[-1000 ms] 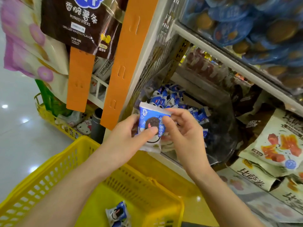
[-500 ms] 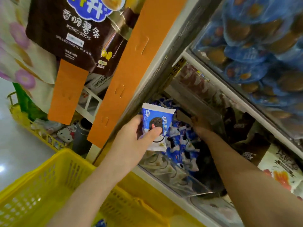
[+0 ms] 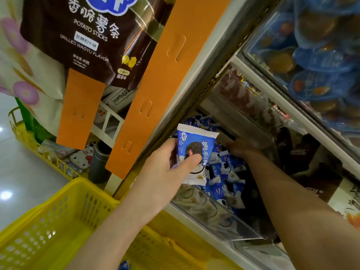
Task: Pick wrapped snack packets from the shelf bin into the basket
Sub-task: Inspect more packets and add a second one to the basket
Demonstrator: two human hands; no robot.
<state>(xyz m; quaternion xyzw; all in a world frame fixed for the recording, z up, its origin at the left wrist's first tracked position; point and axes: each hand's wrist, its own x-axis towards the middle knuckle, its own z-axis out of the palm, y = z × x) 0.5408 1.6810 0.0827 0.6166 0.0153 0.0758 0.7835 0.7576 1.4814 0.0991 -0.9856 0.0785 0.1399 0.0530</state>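
The left hand (image 3: 165, 172) pinches a blue cookie packet (image 3: 194, 145) under its thumb near the yellow basket (image 3: 58, 221), likely freeing the right hand (image 3: 239, 148) to reach into the clear shelf bin (image 3: 214, 215); whether its fingers grip is unclear.

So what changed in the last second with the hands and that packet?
The right hand let go of the packet and reached deep into the bin, above the loose packets. Its grip is too dim to tell. The left hand still pinches the packet in front of the bin, not yet in the basket.
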